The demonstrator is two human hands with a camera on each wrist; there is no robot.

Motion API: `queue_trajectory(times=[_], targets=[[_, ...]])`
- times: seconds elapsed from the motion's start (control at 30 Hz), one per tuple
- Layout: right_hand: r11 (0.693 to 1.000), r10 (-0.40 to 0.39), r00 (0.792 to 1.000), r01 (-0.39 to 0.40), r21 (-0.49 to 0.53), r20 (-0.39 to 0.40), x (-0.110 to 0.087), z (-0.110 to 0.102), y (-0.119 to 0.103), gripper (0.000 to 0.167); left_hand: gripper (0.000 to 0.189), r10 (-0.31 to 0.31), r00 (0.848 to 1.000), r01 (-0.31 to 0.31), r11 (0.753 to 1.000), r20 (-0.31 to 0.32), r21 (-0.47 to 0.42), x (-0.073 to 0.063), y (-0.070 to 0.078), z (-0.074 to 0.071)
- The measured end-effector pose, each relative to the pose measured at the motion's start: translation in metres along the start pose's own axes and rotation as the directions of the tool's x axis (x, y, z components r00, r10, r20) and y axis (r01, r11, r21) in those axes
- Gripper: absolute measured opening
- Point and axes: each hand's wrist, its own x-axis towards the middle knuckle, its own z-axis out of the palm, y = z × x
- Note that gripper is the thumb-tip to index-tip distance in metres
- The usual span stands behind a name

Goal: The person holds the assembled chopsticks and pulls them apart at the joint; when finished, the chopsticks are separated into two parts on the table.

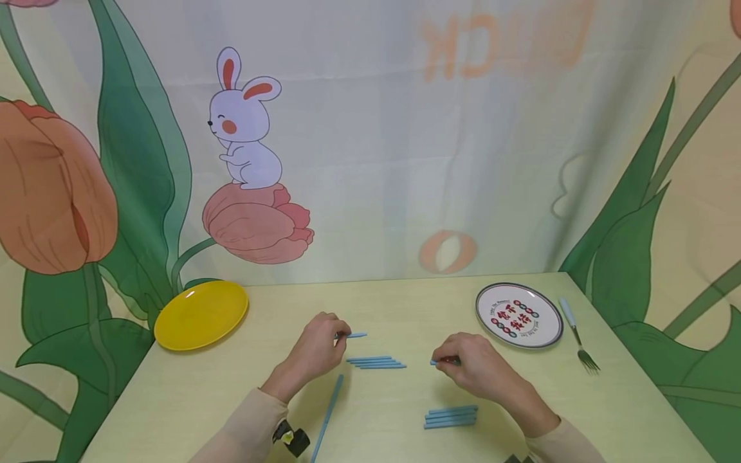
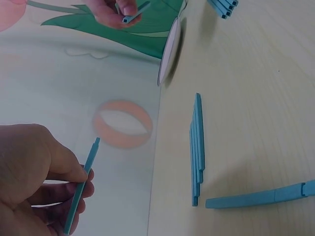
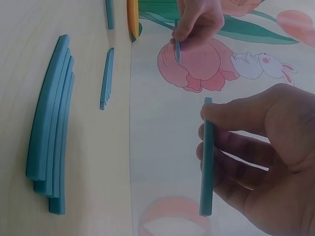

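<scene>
Here left hand [image 1: 318, 344] pinches narrow-tipped stick [image 2: 77, 201], right hand [image 1: 479, 368] another stick [image 3: 207, 162], end perhaps hollow; best square tip [image 2: 96, 143] to end before pushing.

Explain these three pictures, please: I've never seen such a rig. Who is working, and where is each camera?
No robot here: a person works bare-handed. The wide picture comes from a head-worn camera looking forward and down; the two sideways-looking ones come from cameras on the left and right wrists. The left hand has a thin blue stick in its grip; the right hand holds a second blue stick. On the table lie a middle row of blue sticks, a nearer row, a longer blue stick, a yellow plate, a white plate with red lettering and a fork.
</scene>
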Motion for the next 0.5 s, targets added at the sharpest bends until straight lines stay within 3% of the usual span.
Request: queue_trajectory(times=[0.5], targets=[[1.0,-0.024,1.0,0.024,-0.011,-0.002,-0.0014,0.001,-0.0015,0.012,0.01,-0.01,1.0,0.011,1.0,0.025,-0.012,0.0019,-0.0031,0.0055]])
